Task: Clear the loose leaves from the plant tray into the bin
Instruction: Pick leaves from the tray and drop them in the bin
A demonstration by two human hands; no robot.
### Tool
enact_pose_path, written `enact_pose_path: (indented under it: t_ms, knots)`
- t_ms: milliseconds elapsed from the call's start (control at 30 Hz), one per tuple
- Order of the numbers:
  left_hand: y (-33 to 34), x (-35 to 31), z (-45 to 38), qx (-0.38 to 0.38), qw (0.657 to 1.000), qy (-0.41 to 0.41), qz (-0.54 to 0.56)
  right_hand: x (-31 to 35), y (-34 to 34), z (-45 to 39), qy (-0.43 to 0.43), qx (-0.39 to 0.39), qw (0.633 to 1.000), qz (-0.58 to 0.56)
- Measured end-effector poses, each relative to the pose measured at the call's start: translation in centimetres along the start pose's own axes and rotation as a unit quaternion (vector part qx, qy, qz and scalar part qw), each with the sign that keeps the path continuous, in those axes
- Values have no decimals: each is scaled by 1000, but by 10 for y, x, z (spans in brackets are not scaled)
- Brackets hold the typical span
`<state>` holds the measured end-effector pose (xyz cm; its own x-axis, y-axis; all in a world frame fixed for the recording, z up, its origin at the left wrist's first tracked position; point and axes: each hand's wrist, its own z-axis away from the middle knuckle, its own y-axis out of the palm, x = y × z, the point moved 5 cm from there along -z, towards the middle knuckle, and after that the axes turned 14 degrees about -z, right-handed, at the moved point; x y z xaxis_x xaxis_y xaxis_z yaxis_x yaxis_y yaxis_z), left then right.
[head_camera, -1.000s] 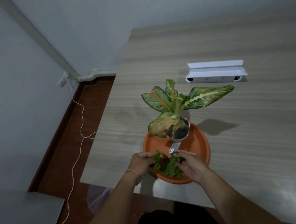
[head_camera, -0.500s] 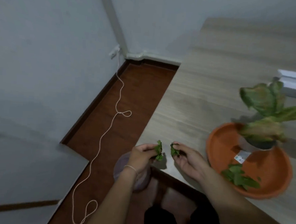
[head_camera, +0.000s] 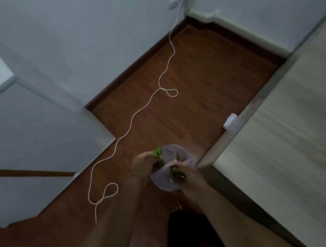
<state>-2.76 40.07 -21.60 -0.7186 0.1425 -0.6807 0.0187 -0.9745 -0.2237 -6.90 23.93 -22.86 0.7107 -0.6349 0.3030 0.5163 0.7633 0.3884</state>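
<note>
A small bin lined with a pale lilac bag (head_camera: 169, 184) stands on the brown floor beside the table corner. Both my hands hover over its mouth. My left hand (head_camera: 144, 163) pinches a bunch of green loose leaves (head_camera: 157, 152) at the bin's left rim. My right hand (head_camera: 185, 174) grips more green leaves (head_camera: 173, 172) above the bin's middle. The plant and its orange tray are out of view.
The wooden table (head_camera: 283, 142) fills the right side, its corner close to the bin. A white cable (head_camera: 132, 119) snakes across the floor from a wall socket. White walls and a white panel close in the left.
Both hands have carried the leaves off the table edge and down over the bin. The view has swung left, so the plant and tray have left the frame.
</note>
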Motion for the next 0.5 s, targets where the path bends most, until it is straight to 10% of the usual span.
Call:
enact_pose_path:
  t_ms: [233, 500]
  knots:
    - [25, 119, -120, 26, 992, -91, -86, -30, -61, -151, -9, -145, 985, 90]
    - [47, 153, -188, 26, 972, -4, -234, -27, -74, -238, -59, -78, 989, 107]
